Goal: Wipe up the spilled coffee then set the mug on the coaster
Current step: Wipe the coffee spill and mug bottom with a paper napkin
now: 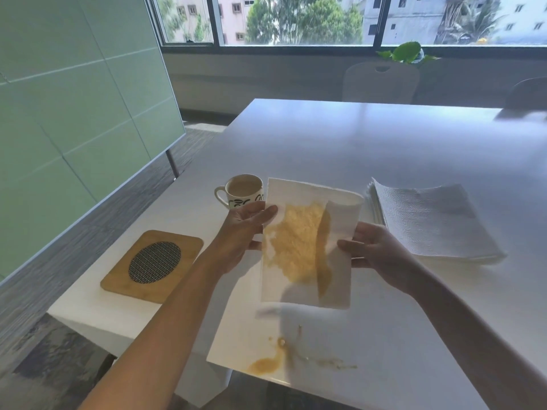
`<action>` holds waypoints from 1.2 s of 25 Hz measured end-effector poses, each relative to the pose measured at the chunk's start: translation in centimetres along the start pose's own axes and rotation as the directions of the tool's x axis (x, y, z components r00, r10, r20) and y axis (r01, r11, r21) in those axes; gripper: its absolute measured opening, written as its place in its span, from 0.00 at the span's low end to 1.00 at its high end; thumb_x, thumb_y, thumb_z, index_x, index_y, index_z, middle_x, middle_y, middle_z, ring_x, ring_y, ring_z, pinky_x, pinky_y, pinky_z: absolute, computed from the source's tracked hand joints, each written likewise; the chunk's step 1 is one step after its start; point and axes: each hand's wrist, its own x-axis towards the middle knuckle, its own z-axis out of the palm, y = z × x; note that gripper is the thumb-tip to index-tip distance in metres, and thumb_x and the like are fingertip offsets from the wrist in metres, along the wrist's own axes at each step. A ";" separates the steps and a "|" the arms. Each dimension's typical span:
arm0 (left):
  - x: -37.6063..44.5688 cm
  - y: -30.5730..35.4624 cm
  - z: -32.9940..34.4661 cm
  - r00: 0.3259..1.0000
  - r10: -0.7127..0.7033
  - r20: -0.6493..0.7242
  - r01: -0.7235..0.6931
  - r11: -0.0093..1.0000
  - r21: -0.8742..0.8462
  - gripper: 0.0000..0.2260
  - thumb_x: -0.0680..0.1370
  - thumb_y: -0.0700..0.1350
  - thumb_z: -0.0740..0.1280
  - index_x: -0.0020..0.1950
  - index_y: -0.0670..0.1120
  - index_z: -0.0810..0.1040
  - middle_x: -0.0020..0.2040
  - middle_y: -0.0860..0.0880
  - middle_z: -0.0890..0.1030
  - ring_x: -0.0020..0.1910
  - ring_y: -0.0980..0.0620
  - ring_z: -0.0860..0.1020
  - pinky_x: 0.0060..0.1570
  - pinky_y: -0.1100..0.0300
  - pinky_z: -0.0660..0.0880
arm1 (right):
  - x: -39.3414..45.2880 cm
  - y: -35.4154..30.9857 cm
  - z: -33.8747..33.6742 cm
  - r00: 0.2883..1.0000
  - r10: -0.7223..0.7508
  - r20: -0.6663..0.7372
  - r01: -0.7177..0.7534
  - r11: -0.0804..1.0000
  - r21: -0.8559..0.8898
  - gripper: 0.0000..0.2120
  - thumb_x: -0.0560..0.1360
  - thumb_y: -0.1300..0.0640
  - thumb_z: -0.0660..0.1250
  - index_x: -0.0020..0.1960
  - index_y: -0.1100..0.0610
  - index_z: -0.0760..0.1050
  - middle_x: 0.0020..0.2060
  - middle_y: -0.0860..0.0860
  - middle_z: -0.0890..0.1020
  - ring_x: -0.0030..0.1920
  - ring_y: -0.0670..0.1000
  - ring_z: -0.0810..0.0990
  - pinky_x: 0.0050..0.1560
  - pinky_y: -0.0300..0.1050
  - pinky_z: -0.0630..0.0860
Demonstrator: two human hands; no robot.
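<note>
At the left end of the white table (370, 149) sits the wooden coaster (152, 265), a rounded square with a dark woven oval in its middle, lying flat near the table's corner. Just beyond it, further from you, the mug (242, 191) stands upright on the tabletop — white with dark markings, handle turned to the left, pale coffee inside. It is apart from the coaster, not on it.

Your left hand (244, 236) is raised in front of the mug, fingers curled and pinching the left edge of a paper towel (307, 247). That sheet hangs lifted off the table between your two hands, its middle soaked with a broad yellow-brown stain and its right side partly folded over. Your right hand (374, 251) pinches the right edge, thumb on the near face and fingers behind.

Below the sheet, close to the table's near edge, the spilled coffee (266, 365) shows on the surface — one tan puddle at the rim, small drops above it and a thin smear trailing to the right.

To the right of your right hand, a stack of clean paper towels (429, 223) lies flat on the table.
</note>
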 end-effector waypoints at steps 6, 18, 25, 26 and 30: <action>-0.2 0.8 -0.4 0.991 -0.118 0.067 0.131 0.962 -0.238 0.32 0.81 0.64 0.58 0.69 0.39 0.77 0.54 0.41 0.82 0.47 0.42 0.81 0.44 0.46 0.80 | 0.1 -1.4 0.9 0.955 -0.283 -0.093 0.276 0.958 -0.080 0.14 0.68 0.73 0.72 0.46 0.56 0.85 0.40 0.45 0.87 0.43 0.43 0.85 0.44 0.38 0.81; -2.0 -0.7 -0.3 0.929 -0.174 0.326 0.202 0.978 -0.053 0.35 0.65 0.34 0.80 0.70 0.43 0.74 0.60 0.40 0.84 0.56 0.46 0.83 0.65 0.45 0.75 | 0.3 -1.8 0.5 0.892 -0.451 -0.013 0.447 0.887 -0.114 0.23 0.73 0.78 0.58 0.39 0.58 0.85 0.55 0.54 0.85 0.54 0.54 0.84 0.49 0.42 0.78; -1.6 -0.6 0.3 0.964 -0.120 0.238 0.165 0.970 -0.181 0.31 0.70 0.29 0.76 0.71 0.44 0.73 0.54 0.43 0.86 0.48 0.46 0.86 0.44 0.53 0.84 | -0.2 -1.6 0.0 0.981 -0.195 0.010 0.190 0.965 0.183 0.17 0.75 0.62 0.66 0.62 0.62 0.78 0.56 0.55 0.84 0.51 0.54 0.82 0.46 0.42 0.80; -1.6 -0.6 0.4 0.969 -0.117 0.218 0.158 0.971 -0.182 0.30 0.71 0.29 0.75 0.71 0.43 0.73 0.53 0.44 0.86 0.47 0.47 0.85 0.44 0.53 0.84 | -0.2 -1.4 -0.3 0.984 -0.173 0.036 0.165 0.972 0.168 0.22 0.71 0.64 0.70 0.65 0.58 0.76 0.56 0.54 0.84 0.52 0.53 0.83 0.47 0.40 0.80; -1.6 -0.5 0.7 0.982 -0.111 0.151 0.134 0.979 -0.155 0.26 0.72 0.29 0.74 0.68 0.43 0.76 0.51 0.45 0.86 0.46 0.49 0.85 0.46 0.51 0.81 | -0.4 -0.9 -0.8 0.991 -0.068 0.117 0.069 0.998 -0.006 0.17 0.69 0.67 0.73 0.58 0.62 0.80 0.52 0.57 0.86 0.53 0.53 0.83 0.54 0.42 0.77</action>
